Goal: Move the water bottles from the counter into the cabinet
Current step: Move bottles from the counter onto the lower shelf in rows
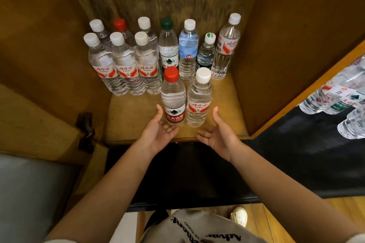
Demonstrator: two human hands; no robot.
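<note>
Both the left hand and right hand hover spread and empty just before two front bottles standing upright inside the cabinet, apparently newly set down near the shelf's edge.

Clear, glossy plastic bottles with smooth caps stand on a worn matt wooden cabinet shelf; rough, dark-grained wood back panel at upper centre; matt black counter at right.

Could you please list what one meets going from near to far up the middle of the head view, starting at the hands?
Left hand and right hand, both open and holding nothing → red-capped bottle and white-capped bottle side by side → the rows of bottles behind, among them the green-capped bottle → cabinet back wall.
</note>
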